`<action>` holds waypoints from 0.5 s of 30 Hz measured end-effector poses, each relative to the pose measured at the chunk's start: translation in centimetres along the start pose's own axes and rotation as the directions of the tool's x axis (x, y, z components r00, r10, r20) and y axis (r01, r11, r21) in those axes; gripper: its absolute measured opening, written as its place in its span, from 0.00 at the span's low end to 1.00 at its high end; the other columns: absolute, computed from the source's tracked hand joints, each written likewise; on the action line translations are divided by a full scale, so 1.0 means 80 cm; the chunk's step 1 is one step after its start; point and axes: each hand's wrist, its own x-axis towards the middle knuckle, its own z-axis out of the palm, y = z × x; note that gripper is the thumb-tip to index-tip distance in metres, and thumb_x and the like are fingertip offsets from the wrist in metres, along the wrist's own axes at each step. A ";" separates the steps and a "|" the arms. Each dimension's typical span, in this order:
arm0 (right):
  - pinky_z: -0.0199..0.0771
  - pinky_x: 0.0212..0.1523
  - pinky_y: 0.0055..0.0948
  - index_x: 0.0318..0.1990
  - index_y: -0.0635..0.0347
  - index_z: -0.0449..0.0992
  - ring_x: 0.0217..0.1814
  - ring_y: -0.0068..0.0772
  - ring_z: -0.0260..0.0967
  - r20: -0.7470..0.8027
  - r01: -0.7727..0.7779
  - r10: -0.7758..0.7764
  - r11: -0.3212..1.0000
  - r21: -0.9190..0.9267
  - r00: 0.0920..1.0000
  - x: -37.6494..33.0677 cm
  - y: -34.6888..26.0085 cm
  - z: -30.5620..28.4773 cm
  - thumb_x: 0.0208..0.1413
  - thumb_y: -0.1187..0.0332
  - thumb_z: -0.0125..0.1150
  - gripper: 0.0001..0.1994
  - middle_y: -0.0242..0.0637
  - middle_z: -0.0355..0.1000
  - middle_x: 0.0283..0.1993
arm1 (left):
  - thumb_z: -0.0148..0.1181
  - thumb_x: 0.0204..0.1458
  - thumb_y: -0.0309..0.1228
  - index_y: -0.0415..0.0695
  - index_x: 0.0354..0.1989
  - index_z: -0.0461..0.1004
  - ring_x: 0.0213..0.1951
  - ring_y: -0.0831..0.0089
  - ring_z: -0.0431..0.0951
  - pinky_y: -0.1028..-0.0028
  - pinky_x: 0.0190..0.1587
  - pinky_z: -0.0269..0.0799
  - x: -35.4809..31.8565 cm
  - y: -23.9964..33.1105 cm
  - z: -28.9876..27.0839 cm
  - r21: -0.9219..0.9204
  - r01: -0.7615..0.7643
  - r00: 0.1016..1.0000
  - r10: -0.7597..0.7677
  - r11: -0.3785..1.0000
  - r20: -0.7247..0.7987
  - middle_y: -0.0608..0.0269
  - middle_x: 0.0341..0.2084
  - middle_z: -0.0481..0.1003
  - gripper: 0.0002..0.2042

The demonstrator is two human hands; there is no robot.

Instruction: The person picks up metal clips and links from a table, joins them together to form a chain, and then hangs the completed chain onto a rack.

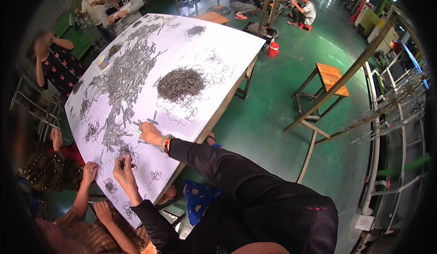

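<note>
My right hand (151, 134) reaches over the white-covered table (166, 165), its fingers bunched at the edge of a spread of narrow grey metal pieces (132, 67). Whatever lies between those fingertips is hidden or too small to name. Nearer to me, my left hand (124, 173) is raised with thumb and fingers pinched together; what it holds I cannot make out. Just beyond it lies a small tangle of thin curved wire pieces (126, 149). A large dark heap of curved wire pieces (181, 84) sits farther up the table, with loose ones scattered around it.
People sit or stand along the table's left side and far end, one person's hand (90, 172) resting close to my left hand. A paper cup (102, 62) stands on the table. Right of it are a wooden stool (332, 78), a red container (273, 49) and metal framing (346, 85).
</note>
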 end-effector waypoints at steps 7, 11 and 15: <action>0.71 0.40 0.45 0.27 0.66 0.73 0.40 0.56 0.70 0.026 0.152 -0.151 0.950 -0.272 0.988 0.001 0.024 -0.009 0.39 0.76 0.57 0.05 0.56 0.71 0.29 | 0.57 0.53 0.28 0.35 0.32 0.72 0.25 0.81 0.70 0.81 0.28 0.68 -0.001 0.027 0.029 -0.170 -0.021 0.998 0.031 0.985 0.053 0.65 0.24 0.72 0.07; 0.70 0.35 0.45 0.33 0.67 0.71 0.34 0.55 0.70 0.009 0.325 -0.331 0.920 -0.220 0.944 -0.001 0.034 -0.032 0.40 0.78 0.55 0.08 0.55 0.71 0.27 | 0.57 0.53 0.26 0.34 0.33 0.72 0.27 0.79 0.73 0.80 0.30 0.70 -0.008 0.042 0.046 -0.132 -0.009 0.999 0.015 0.991 0.041 0.63 0.25 0.73 0.07; 0.67 0.26 0.31 0.33 0.65 0.68 0.23 0.30 0.69 0.206 0.157 -0.204 0.962 0.224 0.957 -0.072 -0.058 -0.070 0.45 0.77 0.54 0.06 0.42 0.70 0.21 | 0.57 0.53 0.26 0.36 0.34 0.72 0.29 0.78 0.73 0.79 0.32 0.71 -0.021 0.021 0.031 -0.210 0.007 0.999 0.002 0.978 0.041 0.63 0.27 0.74 0.06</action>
